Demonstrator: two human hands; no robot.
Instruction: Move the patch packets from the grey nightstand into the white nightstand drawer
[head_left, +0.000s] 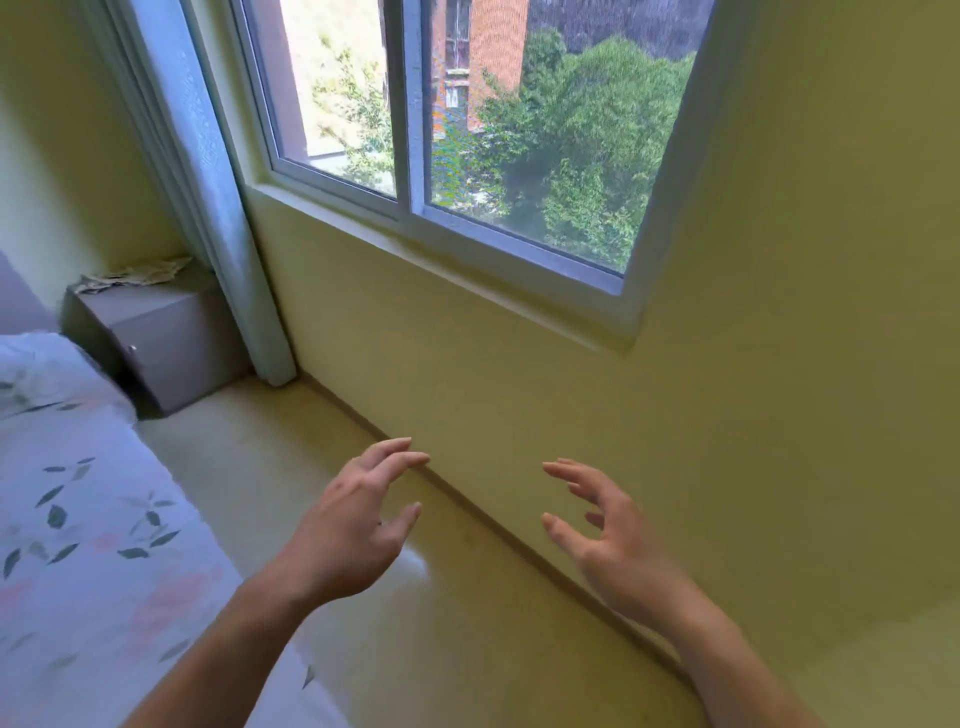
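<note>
The grey nightstand (166, 343) stands in the far left corner between the bed and the wall. A loose pile of pale patch packets (132, 275) lies on its top. My left hand (353, 530) and my right hand (608, 535) hover in mid-air over the floor, far from the nightstand, fingers spread and relaxed, holding nothing. The white nightstand is not in view.
A bed with a floral cover (88, 545) fills the lower left. A curtain (218, 218) hangs beside the grey nightstand. A window (467, 130) is set in the yellow wall ahead. A strip of beige floor (291, 457) runs between bed and wall.
</note>
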